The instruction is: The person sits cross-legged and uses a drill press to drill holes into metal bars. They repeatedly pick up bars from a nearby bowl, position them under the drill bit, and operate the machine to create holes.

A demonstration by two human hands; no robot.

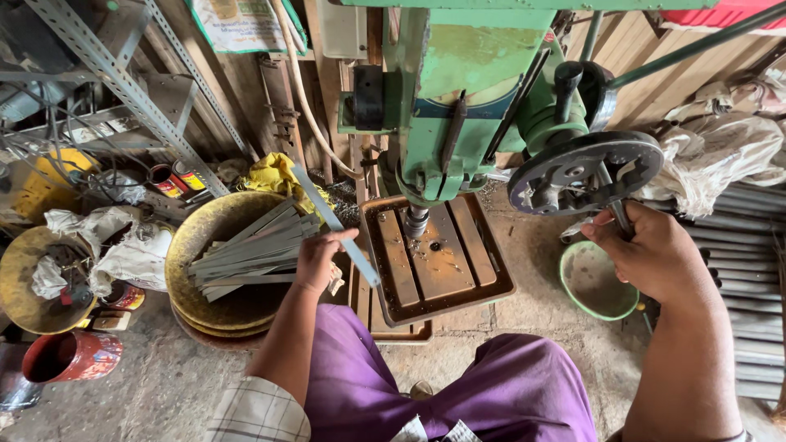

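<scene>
One person is sitting in front of one green drill press (458, 90), with purple-clad knees showing at the bottom of the view. Two hands are working.

The left hand (319, 258) is reaching forward with the forearm angled up from the lower left. Its fingers are closed around one flat metal strip (336, 225), pinching it near the middle. The strip is tilting diagonally, its upper end pointing toward the back left and its lower end hanging just beside the left edge of the drill table (438, 258). The strip is not lying on the table; it is being held in the air between the pan and the table.

The right hand (647, 254) is extending from the lower right with the wrist bent upward. It is wrapped shut on one spoke handle (620, 214) of the dark feed wheel (585, 168) on the right side of the press.

One drill chuck (417, 219) is hanging above the slotted table, near its back left part, apart from the strip.

One stack of shallow brass-coloured pans (225, 315) is sitting to the left; at least two pans are showing. One pile of similar strips (254, 250) is lying in the top pan; the count is too dense to tell. One green bowl (596, 282) is resting on the floor below the right hand. One red can (70, 356) is standing at the lower left.
</scene>
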